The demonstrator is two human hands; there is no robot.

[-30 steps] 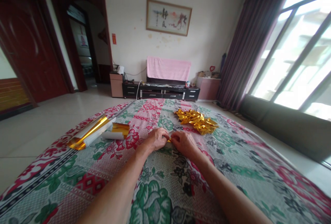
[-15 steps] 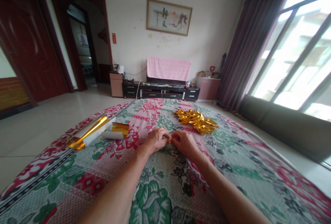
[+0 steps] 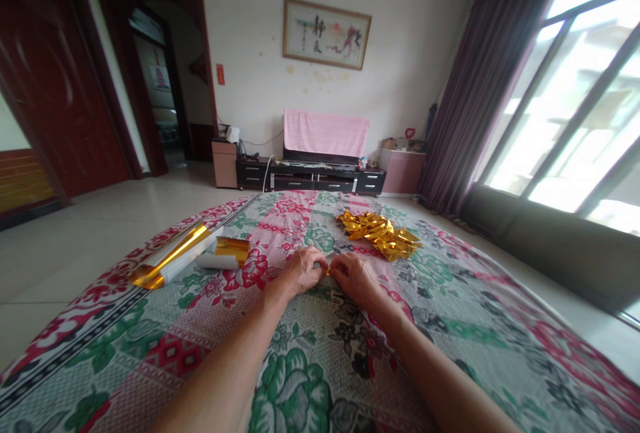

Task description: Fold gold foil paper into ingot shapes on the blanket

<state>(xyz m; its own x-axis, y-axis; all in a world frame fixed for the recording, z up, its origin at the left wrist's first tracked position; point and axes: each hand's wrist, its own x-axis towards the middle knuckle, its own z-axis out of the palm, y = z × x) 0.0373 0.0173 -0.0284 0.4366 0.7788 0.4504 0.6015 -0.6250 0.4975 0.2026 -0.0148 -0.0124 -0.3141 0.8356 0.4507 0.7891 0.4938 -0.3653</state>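
Close together over the middle of the flowered cloth [image 3: 295,333], my left hand [image 3: 305,267] and my right hand [image 3: 354,274] pinch a small piece of gold foil paper [image 3: 328,271] between their fingertips. Most of that piece is hidden by the fingers; a bit of gold and a pale edge show. Beyond my right hand lies a pile of folded gold foil pieces [image 3: 380,233]. To the left are a curled sheet of gold foil paper with a white back [image 3: 220,261] and a longer loose roll of the same paper [image 3: 173,256].
Past the cloth's far edge stands a low black TV cabinet [image 3: 310,178], with a pink towel [image 3: 326,131] draped over the screen on it. A purple curtain [image 3: 465,86] hangs beside the window at right. A red door [image 3: 60,86] is at left.
My right hand has shifted very slightly, its fingers still at the small gold foil piece. The left hand and the other foil stay where they were.
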